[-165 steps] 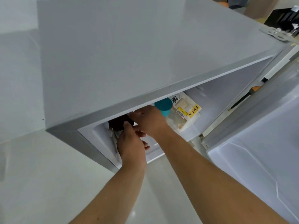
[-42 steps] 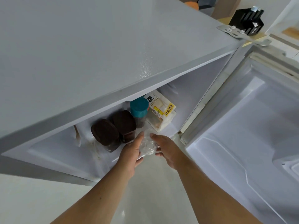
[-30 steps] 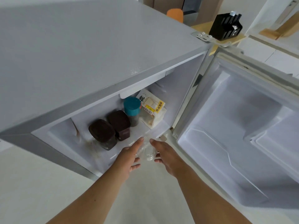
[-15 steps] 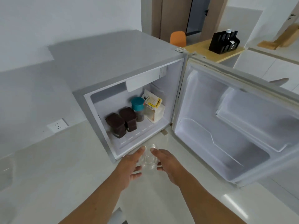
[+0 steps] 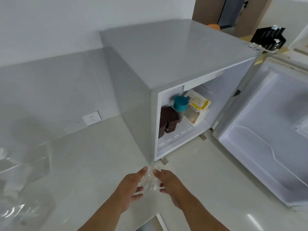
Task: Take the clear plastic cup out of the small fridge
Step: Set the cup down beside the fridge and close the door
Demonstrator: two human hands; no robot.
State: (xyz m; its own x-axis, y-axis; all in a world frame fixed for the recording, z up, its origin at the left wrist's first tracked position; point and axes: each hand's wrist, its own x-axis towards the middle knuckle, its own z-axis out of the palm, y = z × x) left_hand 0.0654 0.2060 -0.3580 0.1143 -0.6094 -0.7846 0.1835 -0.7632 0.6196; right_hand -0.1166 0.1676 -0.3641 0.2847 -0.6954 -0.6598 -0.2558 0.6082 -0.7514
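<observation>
The clear plastic cup (image 5: 150, 181) is outside the small grey fridge (image 5: 166, 60), held over the pale countertop in front of the fridge's lower left corner. My left hand (image 5: 131, 187) presses its left side and my right hand (image 5: 171, 184) its right side. The cup is see-through and slightly blurred, so its rim is hard to make out.
The fridge door (image 5: 266, 130) stands wide open to the right. Inside are two dark brown jars (image 5: 169, 120), a teal-lidded jar (image 5: 180, 103) and a bread packet (image 5: 197, 108). A wall socket (image 5: 91, 117) is at the left. Clear plastic containers (image 5: 18, 177) sit at the far left.
Both hands have drawn the cup out of the fridge and back over the countertop. The camera has pulled away and turned left, so the fridge now sits to the right.
</observation>
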